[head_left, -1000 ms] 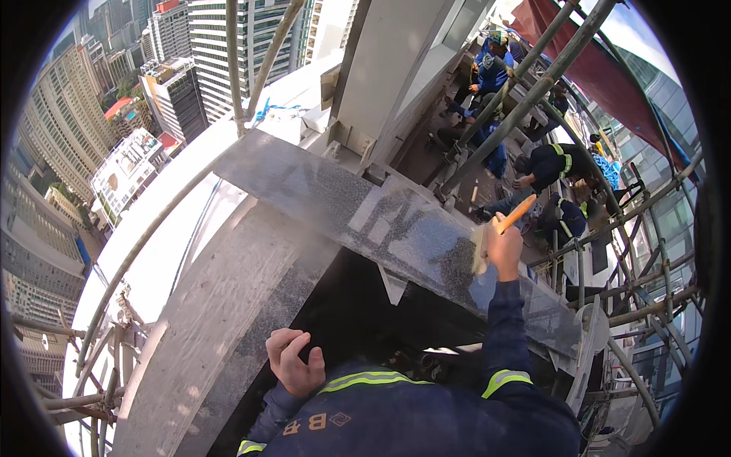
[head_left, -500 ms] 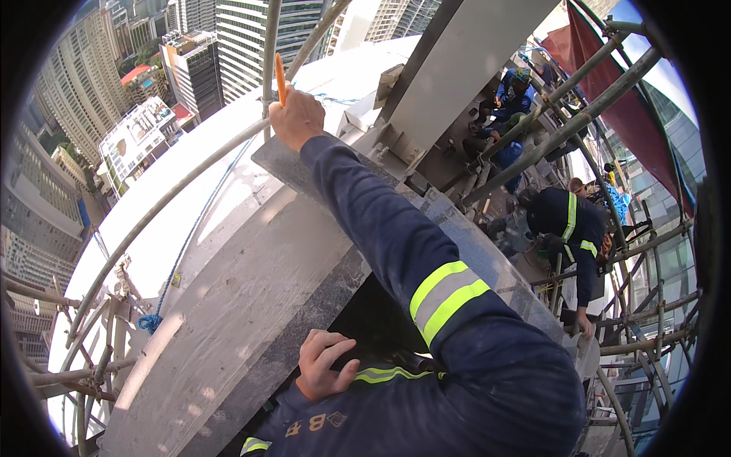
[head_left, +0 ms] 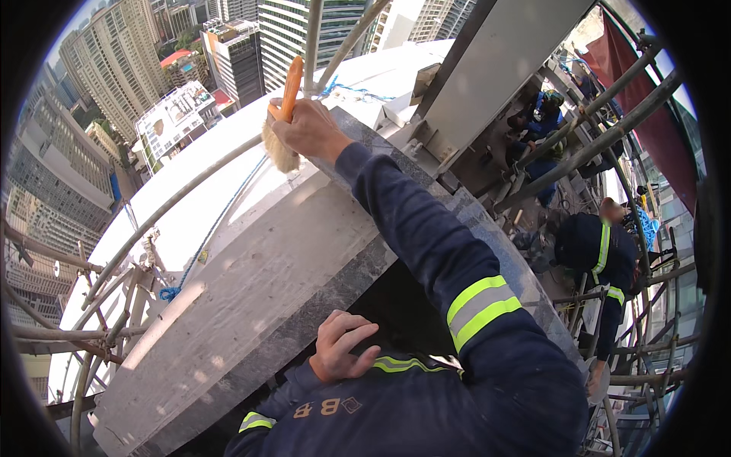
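My right hand (head_left: 314, 129), at the end of an outstretched arm, is closed round the orange handle of a paintbrush (head_left: 283, 148). Its thick pale bristles point down at the outer edge of a broad grey concrete beam (head_left: 255, 266); I cannot tell whether they touch it. Close to my chest, my left hand (head_left: 344, 346) is raised with fingers loosely bent and thumb apart. Nothing shows in it, and a dark gap lies just beyond. Both arms wear navy sleeves with reflective bands (head_left: 483, 308).
Metal scaffold pipes (head_left: 171, 198) run along the left and stand past the brush. A blue rope (head_left: 169, 293) hangs beside the beam. A large grey steel column (head_left: 495, 76) rises behind. At right, a co-worker (head_left: 601, 247) bends among pipes, with others farther back. City buildings drop away far left.
The view has shifted, so the surroundings appear farther right. My right hand has moved left relative to the beam, and the brush has turned so its bristles show. My left hand keeps its pose.
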### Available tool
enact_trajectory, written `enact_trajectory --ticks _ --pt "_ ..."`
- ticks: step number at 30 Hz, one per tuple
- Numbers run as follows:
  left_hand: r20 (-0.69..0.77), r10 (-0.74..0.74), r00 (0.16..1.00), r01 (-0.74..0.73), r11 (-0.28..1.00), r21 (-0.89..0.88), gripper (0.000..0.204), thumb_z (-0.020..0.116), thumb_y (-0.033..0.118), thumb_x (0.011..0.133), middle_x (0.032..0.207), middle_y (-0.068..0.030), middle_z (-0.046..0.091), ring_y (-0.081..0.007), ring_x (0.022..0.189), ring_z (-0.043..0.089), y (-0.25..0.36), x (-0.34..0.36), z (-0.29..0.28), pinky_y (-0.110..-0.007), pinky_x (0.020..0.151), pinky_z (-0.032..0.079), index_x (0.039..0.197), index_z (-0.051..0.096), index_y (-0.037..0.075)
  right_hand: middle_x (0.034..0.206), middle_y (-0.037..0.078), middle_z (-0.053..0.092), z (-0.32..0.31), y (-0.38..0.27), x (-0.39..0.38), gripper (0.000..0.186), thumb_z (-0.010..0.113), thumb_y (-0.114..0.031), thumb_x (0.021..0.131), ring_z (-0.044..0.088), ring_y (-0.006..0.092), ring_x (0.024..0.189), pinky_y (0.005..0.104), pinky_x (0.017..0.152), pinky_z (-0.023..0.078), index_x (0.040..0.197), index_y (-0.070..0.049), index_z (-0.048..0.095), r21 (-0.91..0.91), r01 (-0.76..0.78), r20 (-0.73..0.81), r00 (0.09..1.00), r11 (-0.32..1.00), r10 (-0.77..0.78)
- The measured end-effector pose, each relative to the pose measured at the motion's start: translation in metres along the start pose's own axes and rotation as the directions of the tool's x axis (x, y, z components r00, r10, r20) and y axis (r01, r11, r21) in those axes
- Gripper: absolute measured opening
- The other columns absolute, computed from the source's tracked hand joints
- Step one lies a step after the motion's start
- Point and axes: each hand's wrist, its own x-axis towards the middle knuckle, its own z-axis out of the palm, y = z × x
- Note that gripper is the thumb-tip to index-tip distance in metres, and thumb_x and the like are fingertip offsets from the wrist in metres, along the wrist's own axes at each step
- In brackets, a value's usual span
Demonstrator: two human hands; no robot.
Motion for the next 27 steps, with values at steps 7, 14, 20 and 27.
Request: enact_trajectory --ticks 7,14,20,27 --pt "-0.039 -0.042 0.998 0.043 0.999 0.027 0.033 0.075 0.015 0.078 0.093 -0.0141 0.064 -0.0258 0.073 0.061 0.014 -0.015 0.002 -0.035 0.063 0.049 0.106 0.066 0.000 0.074 0.016 0.070 -0.032 0.040 -0.004 0.027 0.059 -0.025 0.087 0.069 0.0324 0.068 0.0442 0.069 0.056 0.100 -0.004 0.070 -0.357 -0.013 -0.084 0.996 0.934 -0.018" --pt "0.027 -0.020 0.999 0.021 1.000 -0.018 0.028 0.070 0.017 0.087 0.093 -0.0150 0.062 -0.0252 0.076 0.061 0.018 -0.008 0.023 -0.035 0.064 0.050 0.107 0.064 -0.001 0.074 0.020 0.067 -0.062 0.023 -0.096 0.026 0.062 -0.028 0.084 0.067 0.0395 0.072 0.0480 0.073 0.053 0.084 -0.003 0.068 -0.073 -0.082 -0.310 0.949 0.994 0.056" --pt "0.002 0.053 0.999 -0.053 0.998 -0.029 0.023 0.064 0.015 0.091 0.094 -0.0167 0.060 -0.0270 0.082 0.058 0.019 0.004 0.067 -0.038 0.071 0.048 0.107 0.063 -0.002 0.089 0.022 0.069 -0.146 0.051 -0.349 0.045 0.062 -0.023 0.084 0.066 0.0413 0.085 0.0482 0.077 0.053 0.127 -0.009 0.063 -0.179 -0.486 -0.644 0.715 0.855 0.272" --pt "0.258 -0.054 0.965 0.034 0.996 0.084 0.024 0.066 0.011 0.088 0.122 -0.0159 0.063 -0.0318 0.110 0.059 0.015 0.048 0.130 -0.040 0.095 0.044 0.109 0.065 0.001 0.108 0.024 0.070 -0.352 -0.013 -0.870 0.048 0.062 -0.024 0.084 0.068 0.0406 0.098 0.0459 0.085 0.053 0.129 -0.007 0.063 0.147 -0.795 -0.845 -0.411 -0.589 0.343"
